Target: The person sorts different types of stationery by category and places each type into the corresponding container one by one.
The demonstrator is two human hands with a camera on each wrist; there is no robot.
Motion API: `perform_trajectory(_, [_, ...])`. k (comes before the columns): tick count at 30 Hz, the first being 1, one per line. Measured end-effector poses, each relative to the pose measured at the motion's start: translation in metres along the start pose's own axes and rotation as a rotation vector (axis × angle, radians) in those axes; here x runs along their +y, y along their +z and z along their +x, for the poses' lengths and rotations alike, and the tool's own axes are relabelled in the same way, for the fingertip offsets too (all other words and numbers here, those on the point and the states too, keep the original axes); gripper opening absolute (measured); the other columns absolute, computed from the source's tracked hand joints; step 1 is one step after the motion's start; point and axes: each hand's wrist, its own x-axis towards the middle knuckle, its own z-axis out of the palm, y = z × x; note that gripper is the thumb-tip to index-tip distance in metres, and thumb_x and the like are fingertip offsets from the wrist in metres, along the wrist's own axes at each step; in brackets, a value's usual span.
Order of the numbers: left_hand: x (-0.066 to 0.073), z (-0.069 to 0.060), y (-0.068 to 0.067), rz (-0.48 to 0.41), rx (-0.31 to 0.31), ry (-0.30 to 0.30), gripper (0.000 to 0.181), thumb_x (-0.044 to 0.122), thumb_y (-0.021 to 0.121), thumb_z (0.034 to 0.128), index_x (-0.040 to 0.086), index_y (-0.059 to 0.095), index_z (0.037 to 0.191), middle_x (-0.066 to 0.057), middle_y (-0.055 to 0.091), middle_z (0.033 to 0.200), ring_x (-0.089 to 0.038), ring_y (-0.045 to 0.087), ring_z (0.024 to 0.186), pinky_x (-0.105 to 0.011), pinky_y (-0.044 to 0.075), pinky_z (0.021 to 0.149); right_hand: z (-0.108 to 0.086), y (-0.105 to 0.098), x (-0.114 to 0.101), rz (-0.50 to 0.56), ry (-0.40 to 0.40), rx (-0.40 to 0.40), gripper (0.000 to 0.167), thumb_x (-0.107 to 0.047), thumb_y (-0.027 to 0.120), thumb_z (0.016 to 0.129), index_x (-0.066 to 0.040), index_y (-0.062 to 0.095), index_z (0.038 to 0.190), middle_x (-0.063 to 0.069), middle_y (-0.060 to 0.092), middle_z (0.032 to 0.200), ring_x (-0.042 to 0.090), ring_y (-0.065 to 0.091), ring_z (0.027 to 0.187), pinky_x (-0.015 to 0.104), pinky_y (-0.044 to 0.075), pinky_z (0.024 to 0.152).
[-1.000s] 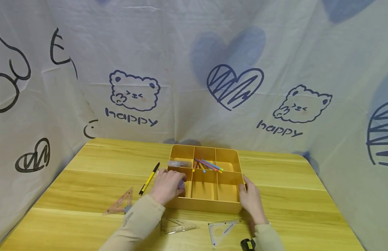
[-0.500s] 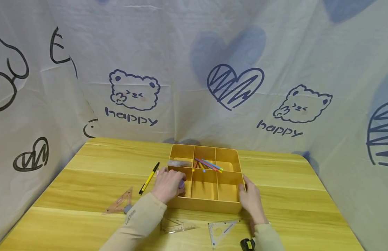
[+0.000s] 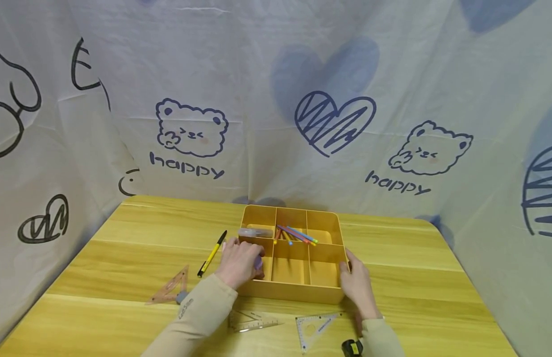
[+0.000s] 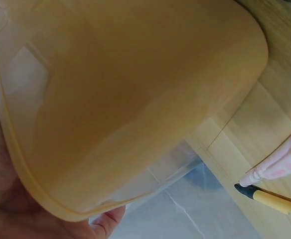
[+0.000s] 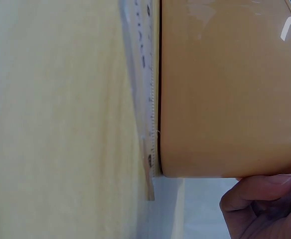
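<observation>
From the head, over the eight-o'clock compartment of the box [image 3: 298,291], the left hand [image 3: 238,260] pinches a purple thing [image 3: 258,263], mostly hidden; at four, the right hand [image 3: 356,283] grips the wall. Left wrist: a pink-and-white thing [image 4: 282,160] at four o'clock, barely visible overhead. Right wrist: the right hand, cut off at five.

Pale, creased cloth [image 3: 258,59] hangs behind and along both sides, printed with soft blue hearts [image 3: 351,62], a scribbled outline heart [image 3: 335,124] and two bear faces [image 3: 192,129], each above "happy". Left side carries heavier black line drawings [image 3: 45,220]. Yellow wood-grain surface [image 3: 418,282], far right corner rounded, back edge near the cloth; light diffuse.
</observation>
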Motion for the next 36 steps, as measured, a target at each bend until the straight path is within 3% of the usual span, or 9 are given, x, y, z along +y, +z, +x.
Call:
perform_trajectory(5, [-0.004,0.000,0.000,-0.046,-0.024,-0.010,0.039,0.035,0.092,0.0662,0.015,0.075,0.095,-0.003,0.078,0.088,-0.023,0.070,0.076,-0.041,0.043,0.086,-0.001,0.001,-0.001,-0.016,0.000,0.006,0.046,-0.005,0.041,0.104,0.009,0.041,0.148,0.037,0.054,0.138,0.036,0.065,0.103,0.050,0.055,0.088])
perform_trajectory(8, [-0.007,-0.003,-0.003,-0.106,-0.013,0.001,0.041,0.037,0.089,0.0730,0.013,0.074,0.103,-0.003,0.078,0.096,-0.023,0.070,0.083,-0.045,0.045,0.092,-0.001,0.001,-0.002,-0.018,0.011,0.001,0.046,-0.006,0.041,0.104,0.008,0.041,0.148,0.037,0.053,0.139,0.035,0.064,0.103,0.050,0.055,0.087])
perform_trajectory(13, [-0.010,-0.014,-0.008,-0.240,0.143,-0.011,0.027,0.030,0.082,0.0841,0.012,0.069,0.100,-0.003,0.073,0.101,-0.023,0.067,0.089,-0.043,0.051,0.088,-0.002,0.001,-0.002,-0.010,0.013,-0.003,0.046,-0.005,0.040,0.104,0.009,0.040,0.148,0.037,0.052,0.140,0.035,0.064,0.101,0.048,0.054,0.085])
perform_trajectory(16, [-0.010,-0.022,-0.004,-0.277,0.237,-0.080,0.030,0.025,0.080,0.0868,0.007,0.059,0.099,-0.007,0.061,0.095,-0.021,0.055,0.084,-0.034,0.048,0.076,-0.003,0.002,-0.001,-0.004,0.014,-0.004,0.047,-0.006,0.039,0.104,0.009,0.039,0.149,0.037,0.049,0.143,0.044,0.062,0.115,0.055,0.052,0.097])
perform_trajectory(19, [-0.010,-0.028,0.001,-0.264,0.251,-0.167,0.044,0.029,0.078,0.0881,0.000,0.052,0.108,-0.013,0.051,0.096,-0.023,0.045,0.087,-0.031,0.042,0.071,-0.003,0.002,0.000,0.000,0.024,-0.007,0.048,-0.006,0.038,0.104,0.009,0.038,0.150,0.036,0.047,0.146,0.049,0.053,0.129,0.061,0.046,0.106])
perform_trajectory(21, [-0.009,-0.031,0.006,-0.277,0.233,-0.205,0.054,0.034,0.077,0.0890,-0.005,0.050,0.114,-0.017,0.050,0.103,-0.027,0.045,0.092,-0.033,0.044,0.073,-0.004,0.002,0.000,0.002,0.023,-0.008,0.047,-0.006,0.038,0.104,0.009,0.038,0.149,0.036,0.047,0.146,0.050,0.052,0.130,0.062,0.045,0.107])
perform_trajectory(24, [-0.009,-0.033,0.011,-0.352,0.178,-0.252,0.072,0.040,0.073,0.0906,-0.012,0.042,0.129,-0.026,0.048,0.122,-0.035,0.049,0.106,-0.043,0.050,0.087,-0.003,0.002,-0.001,-0.003,0.022,-0.006,0.047,-0.006,0.039,0.105,0.009,0.038,0.149,0.036,0.047,0.146,0.050,0.052,0.130,0.061,0.045,0.106])
perform_trajectory(28, [-0.010,-0.032,0.014,-0.448,0.107,-0.307,0.086,0.044,0.067,0.0934,-0.015,0.030,0.143,-0.033,0.041,0.137,-0.043,0.048,0.122,-0.054,0.046,0.103,-0.003,0.002,-0.002,-0.005,0.021,-0.008,0.047,-0.006,0.039,0.105,0.009,0.038,0.149,0.037,0.047,0.146,0.050,0.052,0.130,0.061,0.046,0.106])
perform_trajectory(36, [-0.012,-0.028,0.012,-0.458,-0.034,-0.351,0.092,0.051,0.059,0.0972,-0.016,0.024,0.151,-0.038,0.032,0.153,-0.051,0.039,0.140,-0.062,0.039,0.112,-0.001,-0.001,-0.002,-0.046,0.011,-0.005,0.047,-0.006,0.038,0.104,0.011,0.038,0.149,0.038,0.046,0.145,0.052,0.050,0.131,0.062,0.043,0.108])
